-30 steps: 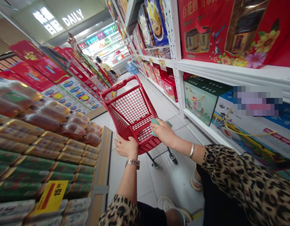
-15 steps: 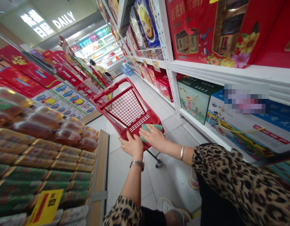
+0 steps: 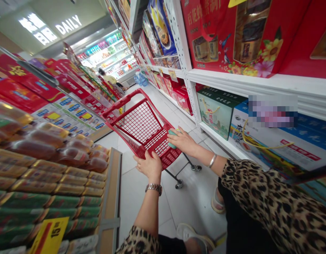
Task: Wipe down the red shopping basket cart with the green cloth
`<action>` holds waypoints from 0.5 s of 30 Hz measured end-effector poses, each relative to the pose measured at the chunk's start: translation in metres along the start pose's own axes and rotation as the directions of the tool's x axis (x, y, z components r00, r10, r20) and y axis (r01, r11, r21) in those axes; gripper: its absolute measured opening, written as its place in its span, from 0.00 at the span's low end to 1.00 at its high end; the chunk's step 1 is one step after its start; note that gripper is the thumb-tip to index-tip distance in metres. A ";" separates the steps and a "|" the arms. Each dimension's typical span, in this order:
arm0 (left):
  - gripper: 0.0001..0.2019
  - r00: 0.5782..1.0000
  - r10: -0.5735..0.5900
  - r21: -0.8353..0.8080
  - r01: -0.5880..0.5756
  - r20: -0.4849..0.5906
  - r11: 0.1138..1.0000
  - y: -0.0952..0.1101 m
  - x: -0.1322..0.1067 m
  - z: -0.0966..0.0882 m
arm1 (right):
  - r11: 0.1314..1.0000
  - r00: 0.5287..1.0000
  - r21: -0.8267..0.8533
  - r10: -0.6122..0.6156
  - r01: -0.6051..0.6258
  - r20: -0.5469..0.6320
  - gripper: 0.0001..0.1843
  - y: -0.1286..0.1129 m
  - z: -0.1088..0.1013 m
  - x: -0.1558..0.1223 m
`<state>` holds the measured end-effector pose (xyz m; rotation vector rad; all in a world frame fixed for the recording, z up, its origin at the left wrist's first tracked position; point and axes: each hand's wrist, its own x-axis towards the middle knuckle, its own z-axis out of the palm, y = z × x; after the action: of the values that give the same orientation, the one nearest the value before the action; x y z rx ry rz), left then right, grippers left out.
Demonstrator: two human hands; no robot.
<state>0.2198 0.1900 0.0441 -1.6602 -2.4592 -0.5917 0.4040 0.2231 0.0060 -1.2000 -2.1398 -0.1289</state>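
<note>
In the head view a small red shopping cart (image 3: 140,118) stands on the tiled floor ahead of me, its grid walls and near rim facing me. My left hand (image 3: 149,165), with a metal watch on the wrist, grips the cart's near left corner. My right hand (image 3: 184,141), a silver bangle behind it, holds a folded green cloth (image 3: 171,138) against the rim at the cart's near right corner. The fingers lie over the cloth and hide part of it.
Stacked drink bottles (image 3: 43,141) and packs of cans (image 3: 46,197) fill a display at left. White shelving (image 3: 231,83) with gift boxes (image 3: 216,113) borders the right side. Cart wheels (image 3: 179,183) rest on the floor near my shoes. A person (image 3: 110,78) is farther down the aisle.
My right hand has moved right with the green cloth, away from my left hand, to the cart's right corner. The left hand stays at its corner.
</note>
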 end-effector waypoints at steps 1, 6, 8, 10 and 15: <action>0.24 1.000 -0.006 0.001 0.006 0.004 1.000 0.000 0.000 0.000 | 1.000 1.000 0.003 -0.016 0.016 0.004 0.16 -0.004 0.003 0.000; 0.25 0.999 -0.011 -0.011 0.011 0.032 1.000 -0.001 -0.003 -0.002 | 0.992 0.992 0.015 -0.128 0.127 0.017 0.18 -0.034 0.018 -0.001; 0.25 0.999 -0.007 -0.017 0.008 0.051 1.000 -0.003 -0.005 -0.002 | 0.988 0.987 0.013 -0.157 0.156 0.031 0.19 -0.045 0.021 -0.002; 0.26 0.998 0.007 -0.006 -0.006 0.070 1.000 -0.009 -0.005 -0.005 | 0.985 0.984 -0.021 -0.169 0.171 0.062 0.20 -0.051 0.022 -0.002; 0.26 0.976 0.189 0.093 -0.199 0.110 0.976 -0.032 0.020 -0.020 | 0.985 0.988 -0.118 -0.110 0.122 0.106 0.20 -0.041 0.017 0.000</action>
<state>0.1803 0.1889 0.0603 -1.9022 -2.3094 -0.3579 0.3632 0.2064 0.0017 -1.1725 -2.3186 -0.2622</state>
